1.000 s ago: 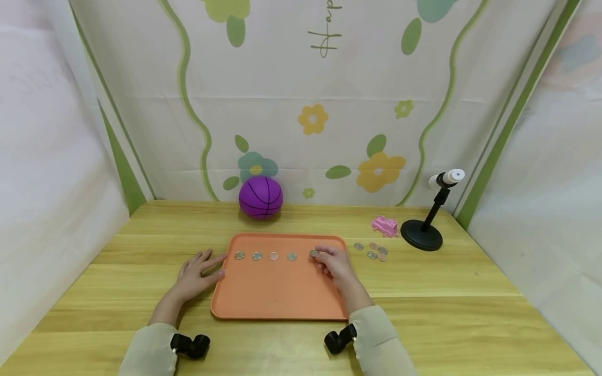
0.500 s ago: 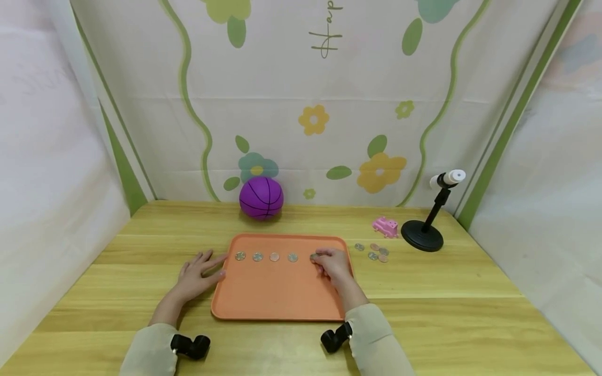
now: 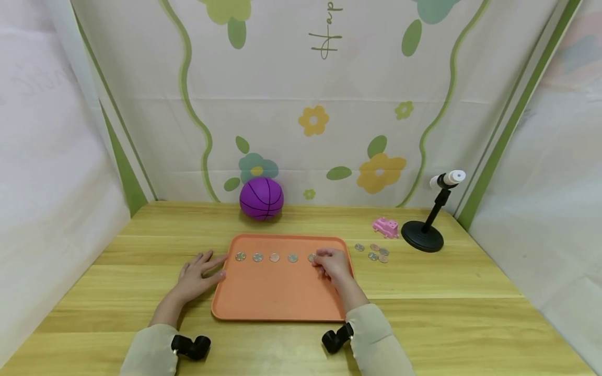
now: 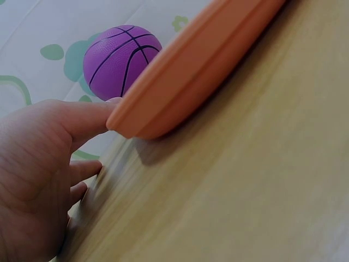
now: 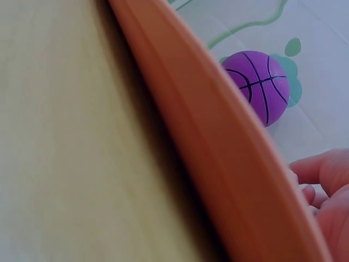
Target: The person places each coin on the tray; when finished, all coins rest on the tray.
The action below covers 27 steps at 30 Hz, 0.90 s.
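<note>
On the wooden table (image 3: 451, 313), your spread left hand (image 3: 194, 279) touches the tray (image 3: 277, 292) beside it; your right hand (image 3: 334, 265) touches a coin (image 3: 311, 258), pinch unclear.

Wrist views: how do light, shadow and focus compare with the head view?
Head: bright, even light, coins too small to read; left wrist: dimmer, soft shadow below the tray, table blurred; right wrist: also dimmer, darker shadow along the tray, table blurred.

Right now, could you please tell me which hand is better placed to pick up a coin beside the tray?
Probably the right hand: it is nearer the loose coins; the left hand touches the opposite edge of the tray.
</note>
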Each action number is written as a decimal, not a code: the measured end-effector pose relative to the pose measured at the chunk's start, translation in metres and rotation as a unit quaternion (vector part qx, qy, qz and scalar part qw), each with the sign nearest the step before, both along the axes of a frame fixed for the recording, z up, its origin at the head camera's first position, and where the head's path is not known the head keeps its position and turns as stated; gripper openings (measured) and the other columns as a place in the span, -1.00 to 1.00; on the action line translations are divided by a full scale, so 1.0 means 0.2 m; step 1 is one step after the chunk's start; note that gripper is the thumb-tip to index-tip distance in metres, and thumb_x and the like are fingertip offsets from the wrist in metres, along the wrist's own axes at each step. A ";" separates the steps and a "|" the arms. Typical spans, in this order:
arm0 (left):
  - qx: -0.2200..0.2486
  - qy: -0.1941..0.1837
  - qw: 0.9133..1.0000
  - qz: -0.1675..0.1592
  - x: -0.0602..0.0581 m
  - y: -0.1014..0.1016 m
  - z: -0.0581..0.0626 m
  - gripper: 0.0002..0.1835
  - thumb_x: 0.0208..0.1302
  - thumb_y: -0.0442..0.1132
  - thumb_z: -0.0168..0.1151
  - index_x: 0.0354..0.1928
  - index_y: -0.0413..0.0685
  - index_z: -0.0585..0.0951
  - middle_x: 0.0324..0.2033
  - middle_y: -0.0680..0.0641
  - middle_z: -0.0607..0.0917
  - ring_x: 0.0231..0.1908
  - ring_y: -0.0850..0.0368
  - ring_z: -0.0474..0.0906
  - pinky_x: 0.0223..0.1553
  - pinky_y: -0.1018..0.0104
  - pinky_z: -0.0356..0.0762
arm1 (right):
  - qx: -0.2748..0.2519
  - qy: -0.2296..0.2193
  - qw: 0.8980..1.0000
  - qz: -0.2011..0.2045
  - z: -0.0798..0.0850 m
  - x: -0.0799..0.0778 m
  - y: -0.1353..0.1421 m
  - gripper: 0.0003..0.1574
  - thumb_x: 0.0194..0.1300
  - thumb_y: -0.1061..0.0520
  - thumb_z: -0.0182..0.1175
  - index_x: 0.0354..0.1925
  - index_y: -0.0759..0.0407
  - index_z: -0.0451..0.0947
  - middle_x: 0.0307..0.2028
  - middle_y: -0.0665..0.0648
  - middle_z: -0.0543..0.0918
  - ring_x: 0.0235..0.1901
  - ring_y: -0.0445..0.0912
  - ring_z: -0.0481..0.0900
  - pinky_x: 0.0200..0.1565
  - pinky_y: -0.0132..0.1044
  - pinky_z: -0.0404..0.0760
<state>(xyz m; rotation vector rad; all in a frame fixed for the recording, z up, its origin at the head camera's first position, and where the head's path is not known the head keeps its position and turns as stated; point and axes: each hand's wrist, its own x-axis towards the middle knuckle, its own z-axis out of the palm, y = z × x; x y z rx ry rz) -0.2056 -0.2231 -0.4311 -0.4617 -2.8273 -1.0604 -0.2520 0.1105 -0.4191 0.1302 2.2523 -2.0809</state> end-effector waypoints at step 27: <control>0.003 -0.008 1.000 0.004 0.00 0.00 0.00 -0.46 0.16 0.00 0.07 0.17 -0.05 0.35 0.20 -0.37 0.06 0.19 -0.33 -0.23 0.03 -0.26 -0.40 | 0.052 0.046 0.997 0.035 0.18 0.00 0.37 -0.56 0.14 0.24 0.11 0.00 0.41 0.38 -0.47 0.14 0.61 -0.66 -0.15 0.42 -0.57 -0.35 0.42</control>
